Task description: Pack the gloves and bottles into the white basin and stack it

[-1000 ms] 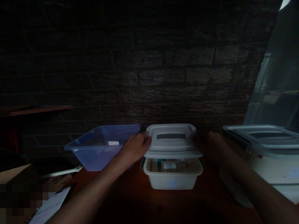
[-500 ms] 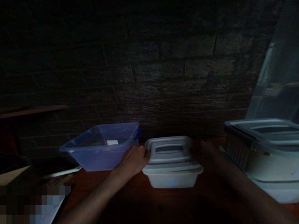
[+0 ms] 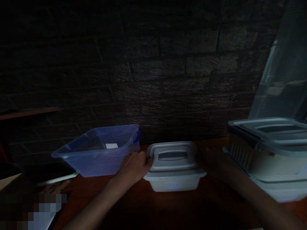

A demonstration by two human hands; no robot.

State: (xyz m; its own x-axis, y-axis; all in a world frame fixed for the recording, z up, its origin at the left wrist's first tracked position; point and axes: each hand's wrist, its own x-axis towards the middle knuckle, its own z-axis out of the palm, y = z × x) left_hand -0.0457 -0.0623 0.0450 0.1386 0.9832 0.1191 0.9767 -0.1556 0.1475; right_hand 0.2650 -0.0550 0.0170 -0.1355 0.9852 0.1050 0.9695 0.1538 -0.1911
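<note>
A small white plastic box (image 3: 174, 184) stands on the reddish wooden table (image 3: 144, 207) in dim light. Its grey lid (image 3: 173, 158), with a recessed handle, sits flat on top of the box. My left hand (image 3: 134, 166) curls round the lid's left edge. My right hand (image 3: 212, 159) lies in shadow against the lid's right edge, fingers bent onto it.
An open translucent blue tub (image 3: 99, 150) stands just left of the box. A larger lidded white container (image 3: 271, 153) stands at the right, below a sheet of clear plastic (image 3: 283, 70). A dark brick wall (image 3: 153, 70) runs close behind. Papers (image 3: 45, 214) lie at the lower left.
The lid was held raised above the box with the contents showing. It has come down and now sits closed on the box, both hands still at its sides.
</note>
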